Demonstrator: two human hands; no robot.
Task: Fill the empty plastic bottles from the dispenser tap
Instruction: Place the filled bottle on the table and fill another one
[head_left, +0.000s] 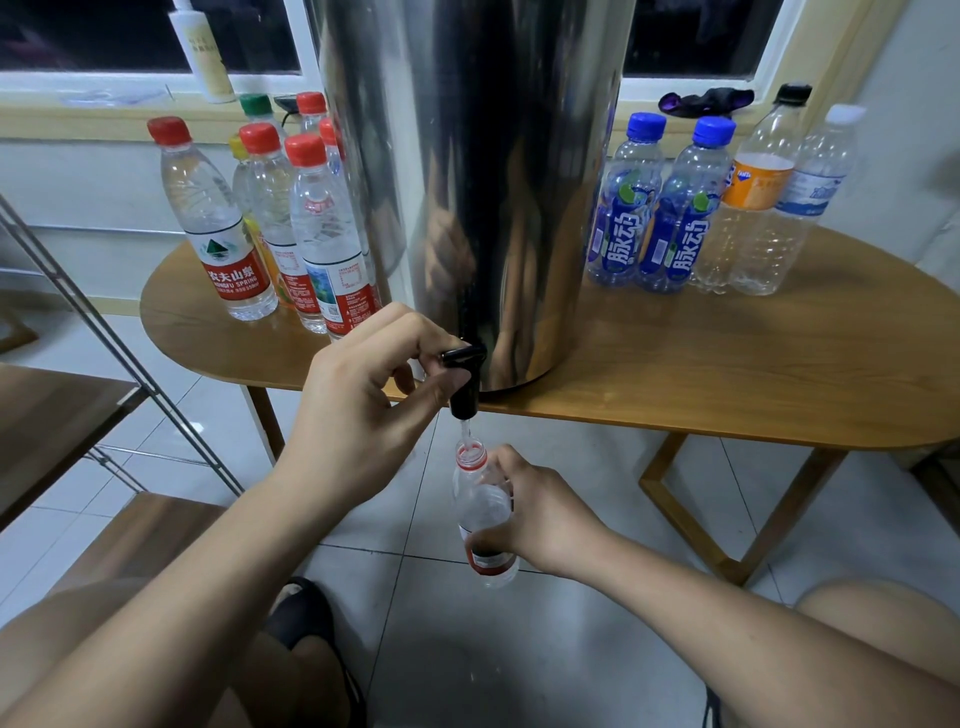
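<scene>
Right hand (535, 512) holds bottle (483, 512) under tap (464, 376).

One camera only, worn on the person's head — it looks forward and down, with a wide angle that bows the counter (727, 374) edge. The dispenser (493, 182) stands close ahead, its top cut off. Near the frame's middle are the left hand (363, 400) at the tap (465, 382) and the right hand (540, 514) round a bottle (480, 501); the floor (571, 665) and the person's legs (878, 608) fill the bottom.
</scene>
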